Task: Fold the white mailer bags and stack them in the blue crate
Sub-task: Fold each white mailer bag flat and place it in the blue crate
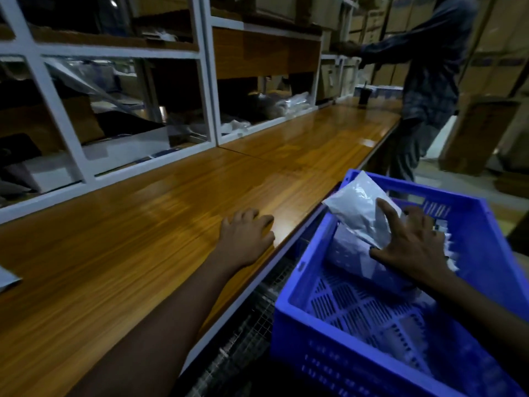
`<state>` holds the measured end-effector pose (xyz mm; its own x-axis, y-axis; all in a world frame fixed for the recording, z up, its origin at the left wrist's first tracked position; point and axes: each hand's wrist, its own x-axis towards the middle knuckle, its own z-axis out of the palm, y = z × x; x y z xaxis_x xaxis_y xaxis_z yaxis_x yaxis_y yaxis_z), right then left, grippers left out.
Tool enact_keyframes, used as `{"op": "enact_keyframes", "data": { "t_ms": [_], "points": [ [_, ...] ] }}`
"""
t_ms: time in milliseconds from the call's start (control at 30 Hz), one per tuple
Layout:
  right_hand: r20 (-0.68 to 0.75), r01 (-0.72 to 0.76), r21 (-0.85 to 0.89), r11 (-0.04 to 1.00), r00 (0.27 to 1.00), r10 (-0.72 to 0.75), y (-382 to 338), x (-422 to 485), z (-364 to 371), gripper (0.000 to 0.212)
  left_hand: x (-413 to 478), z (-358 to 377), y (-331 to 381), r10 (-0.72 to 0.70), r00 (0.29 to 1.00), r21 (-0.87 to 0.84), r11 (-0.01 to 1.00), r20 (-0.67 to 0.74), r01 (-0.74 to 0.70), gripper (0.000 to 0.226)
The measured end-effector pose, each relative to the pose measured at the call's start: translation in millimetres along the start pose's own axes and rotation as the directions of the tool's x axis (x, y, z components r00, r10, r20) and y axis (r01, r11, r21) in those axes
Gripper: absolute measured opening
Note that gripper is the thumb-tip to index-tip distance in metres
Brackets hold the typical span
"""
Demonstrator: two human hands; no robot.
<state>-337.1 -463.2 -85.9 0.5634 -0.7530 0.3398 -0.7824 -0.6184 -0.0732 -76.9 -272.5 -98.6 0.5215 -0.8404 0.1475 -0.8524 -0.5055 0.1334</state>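
Head view: R hand (412, 242), fingers spread, presses a folded white plastic mailer bag (357, 213), tilted, into the far-left corner of the blue slatted plastic crate (483, 247). L hand (246, 239) rests flat, empty, on the glossy wooden counter (143, 239). Best flatten bag w/ palm before release.

Warehouse packing room; stacked cartons (400, 12); shelving (206, 81).

A long wooden counter (286, 144) runs along white-framed shelving (206, 81), with seemingly cardboard boxes (501, 38) stacked dimly beyond.
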Motion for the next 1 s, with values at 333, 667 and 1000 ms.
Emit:
{"op": "enact_keyframes", "data": {
  "t_ms": [333,667,1000],
  "points": [
    [0.243,0.223,-0.208,0.952,0.955,-0.171,58,-2,82,0.125,-4,2,-2,0.005,1.0,-0.024,1.0,-0.029,-0.006,0.048],
    [0.363,0.286,-0.224,0.932,0.911,-0.193,57,15,93,0.113,-1,4,-2,0.0,0.999,-0.023,1.0,-0.039,-0.001,0.05],
    [0.374,0.299,-0.238,0.924,0.906,-0.196,45,33,109,0.111,-1,3,-1,-0.012,0.999,-0.027,1.0,-0.03,0.011,0.049]
  ]
}}
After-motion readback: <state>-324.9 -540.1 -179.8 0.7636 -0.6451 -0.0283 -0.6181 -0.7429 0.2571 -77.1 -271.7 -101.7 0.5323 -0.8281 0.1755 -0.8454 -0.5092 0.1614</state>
